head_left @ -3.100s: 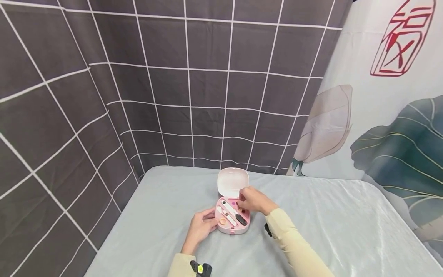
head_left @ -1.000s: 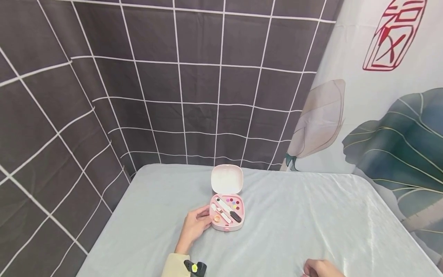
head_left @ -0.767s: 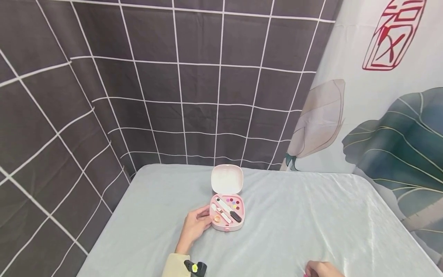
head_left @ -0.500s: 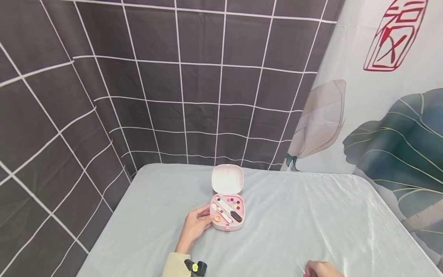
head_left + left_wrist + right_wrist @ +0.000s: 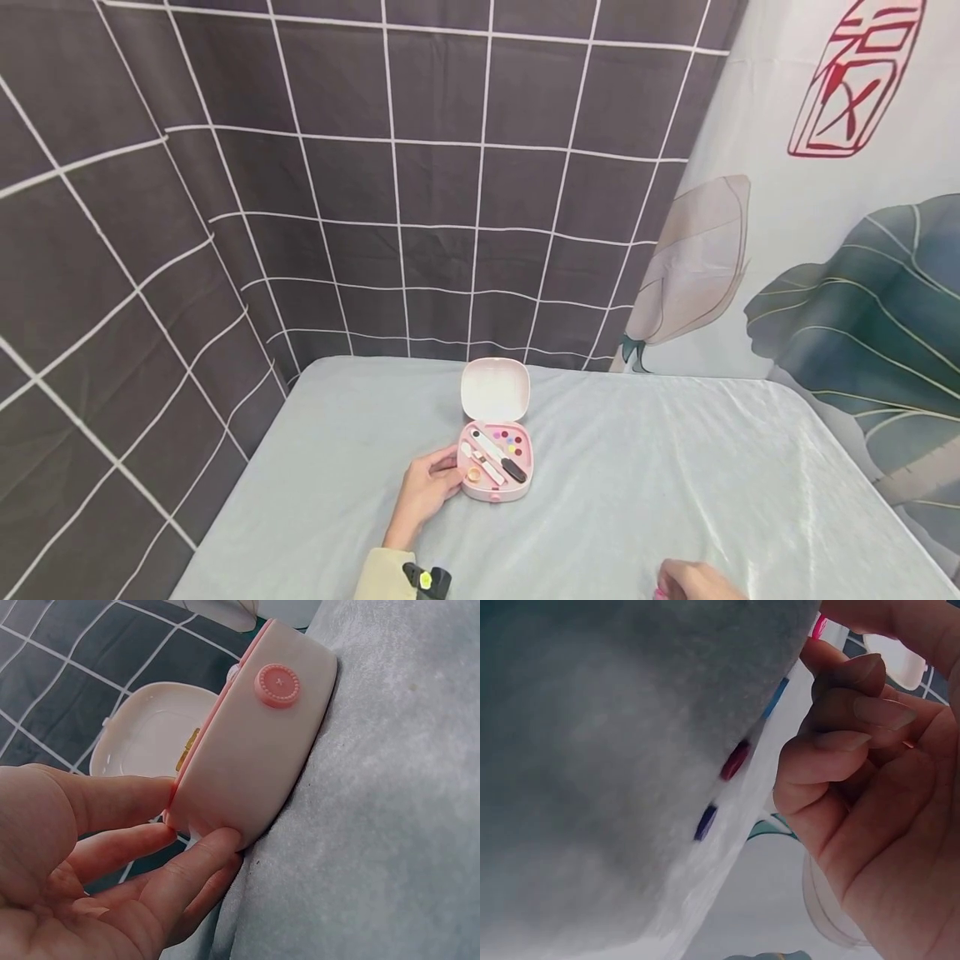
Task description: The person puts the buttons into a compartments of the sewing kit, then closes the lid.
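A pink and white sewing kit box (image 5: 495, 497) stands on the bed-like surface, its lid (image 5: 495, 390) raised at the back. My left hand (image 5: 422, 497) holds its left side, thumb at the rim and fingertips against the wall in the left wrist view. Inside lie a white tool with a black end (image 5: 495, 452), a smaller white tool (image 5: 489, 468) and several coloured round pieces (image 5: 512, 448). Low on the right, my right hand (image 5: 697, 581) pinches a small pink piece (image 5: 820, 627), mostly hidden by fingers; it looks like a thread spool.
In the right wrist view a blue spool-like piece (image 5: 775, 698), a dark red one (image 5: 736, 760) and a purple one (image 5: 705, 823) lie in a row on the grey cloth (image 5: 592, 787). A dark grid curtain (image 5: 442, 192) hangs behind.
About three seconds ago my right hand was at the box; it has since moved to the lower right, where it pinches the pink piece. My left hand has stayed on the box.
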A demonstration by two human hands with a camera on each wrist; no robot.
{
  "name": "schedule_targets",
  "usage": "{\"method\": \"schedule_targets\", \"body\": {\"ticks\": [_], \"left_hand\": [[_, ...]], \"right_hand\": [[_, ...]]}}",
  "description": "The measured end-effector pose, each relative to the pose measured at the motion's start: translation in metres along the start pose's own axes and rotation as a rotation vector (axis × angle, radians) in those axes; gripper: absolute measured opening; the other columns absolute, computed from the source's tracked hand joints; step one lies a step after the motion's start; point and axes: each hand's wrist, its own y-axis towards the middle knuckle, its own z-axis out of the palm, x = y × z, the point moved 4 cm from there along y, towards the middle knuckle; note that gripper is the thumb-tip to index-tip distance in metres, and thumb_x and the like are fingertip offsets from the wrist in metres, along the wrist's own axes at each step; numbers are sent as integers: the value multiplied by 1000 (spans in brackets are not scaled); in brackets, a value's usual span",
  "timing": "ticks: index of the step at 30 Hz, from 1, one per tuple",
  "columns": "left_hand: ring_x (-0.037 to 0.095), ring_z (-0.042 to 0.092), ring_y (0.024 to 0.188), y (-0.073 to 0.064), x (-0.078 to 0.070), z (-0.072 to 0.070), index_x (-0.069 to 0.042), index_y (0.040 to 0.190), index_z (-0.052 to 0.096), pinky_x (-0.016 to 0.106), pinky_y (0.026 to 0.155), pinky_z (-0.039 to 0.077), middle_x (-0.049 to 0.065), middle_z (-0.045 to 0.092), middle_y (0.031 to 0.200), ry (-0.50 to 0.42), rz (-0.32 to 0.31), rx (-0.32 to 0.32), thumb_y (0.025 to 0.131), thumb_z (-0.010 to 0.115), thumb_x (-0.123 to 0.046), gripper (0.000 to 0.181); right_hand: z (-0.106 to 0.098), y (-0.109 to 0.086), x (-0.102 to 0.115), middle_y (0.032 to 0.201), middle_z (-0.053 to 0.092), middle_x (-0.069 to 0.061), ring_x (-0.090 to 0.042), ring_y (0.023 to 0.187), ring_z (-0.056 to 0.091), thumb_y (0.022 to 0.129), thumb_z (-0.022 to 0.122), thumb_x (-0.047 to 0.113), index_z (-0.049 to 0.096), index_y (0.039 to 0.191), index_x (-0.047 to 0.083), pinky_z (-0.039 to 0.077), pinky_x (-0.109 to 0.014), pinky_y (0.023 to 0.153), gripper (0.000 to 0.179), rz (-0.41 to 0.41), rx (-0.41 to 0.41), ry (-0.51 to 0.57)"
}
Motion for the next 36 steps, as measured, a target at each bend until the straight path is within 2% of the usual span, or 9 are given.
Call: {"method": "schedule_targets", "body": {"ticks": [2,6,9,12,14,17,22,27,36], "left_hand": [[26,63,96,0,0,0,5,123,54,33,78,56,20,60,108,2,-1,-1,81,63,-3,43],[26,63,96,0,0,0,5,123,54,33,78,56,20,60,108,0,-2,-3,81,63,-3,44],[26,63,95,-1,1,0,5,123,54,33,77,56,20,60,107,-1,-3,-1,82,63,-2,43],[25,63,94,-2,2,1,5,123,54,32,77,56,20,60,106,-5,-4,2,82,62,-2,43],[25,63,94,-2,2,1,5,123,54,32,77,56,20,60,105,-4,-2,-1,82,62,-2,42],[25,63,94,-2,1,1,5,122,55,32,77,56,19,61,106,-3,-2,-5,82,63,-2,42],[26,63,95,-2,0,0,6,122,54,33,78,56,20,61,106,2,0,-6,82,63,-2,42],[27,63,95,-2,-1,0,6,123,53,33,78,56,20,61,107,-1,-2,-2,82,63,-2,43],[26,63,94,-3,-3,0,6,122,54,33,77,56,20,61,106,4,1,-3,82,63,-2,42]], "right_hand": [[-1,4,3,55,31,23,8,49,31,75,67,13,47,65,22,29,-13,43,25,-24,-11,5],[-2,16,9,55,37,19,6,50,34,78,65,17,49,66,21,31,-15,42,21,36,92,88],[-3,26,16,55,38,18,4,49,34,80,64,18,49,66,22,31,-16,43,21,64,118,99],[-6,38,26,55,36,18,4,48,33,78,66,18,47,64,23,31,-15,43,23,23,67,56],[-8,47,33,55,35,19,5,48,32,76,67,17,46,63,24,31,-14,43,26,-36,6,15],[-11,62,41,55,34,19,5,48,31,75,69,15,46,63,24,31,-14,43,27,-103,-45,-12],[-11,90,49,55,37,17,4,48,33,76,68,14,49,64,22,32,-14,41,23,-107,-30,-2],[-11,115,55,53,37,17,4,47,34,73,66,12,49,62,22,31,-14,40,22,-146,-80,-33],[-12,157,63,53,40,13,1,47,36,74,64,11,51,63,18,34,-16,41,18,-168,-55,-12]]}}
